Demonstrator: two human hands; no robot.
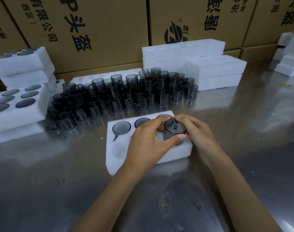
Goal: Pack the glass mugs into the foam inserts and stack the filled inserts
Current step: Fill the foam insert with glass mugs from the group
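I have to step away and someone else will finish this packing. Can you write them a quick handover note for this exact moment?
Both hands, left hand and right hand, hold one glass mug over the near right pocket of the foam insert; it is not fully seated.
Done: the three far pockets hold mugs. A filled insert lies on the stack at left.
Left: seat this mug, fill the other near pockets from the loose mugs, then stack the insert.
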